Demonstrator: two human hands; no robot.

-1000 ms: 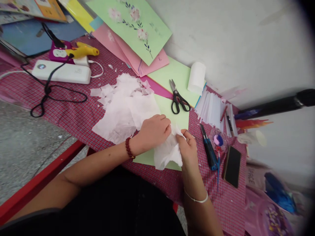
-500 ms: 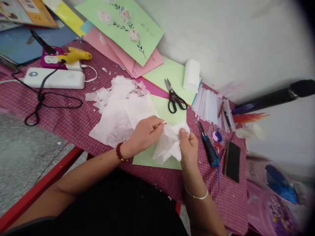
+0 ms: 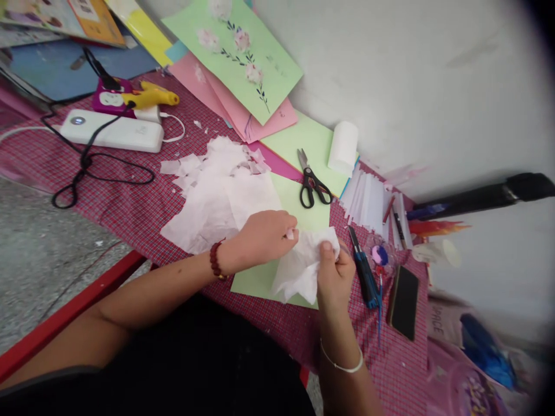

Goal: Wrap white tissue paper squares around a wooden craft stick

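Both hands work a crumpled piece of white tissue paper (image 3: 301,267) above a light green card sheet (image 3: 277,242) on the red checked tablecloth (image 3: 130,199). My left hand (image 3: 264,237), a red bead bracelet on its wrist, pinches the tissue's left upper edge with closed fingers. My right hand (image 3: 333,271) grips the tissue's right side, thumb on top. A pile of white tissue sheets and scraps (image 3: 217,190) lies just left of my left hand.
Black-handled scissors (image 3: 312,179) and a white paper roll (image 3: 344,148) lie beyond the hands. To the right are white paper strips (image 3: 368,193), a blue utility knife (image 3: 364,268) and a black phone (image 3: 403,300). A yellow glue gun (image 3: 150,98), power strip (image 3: 113,130) and coloured cards (image 3: 243,58) sit far left.
My right hand has shifted slightly down and right with the tissue, and the left hand's fingers have closed in on its edge. The view has moved a little.
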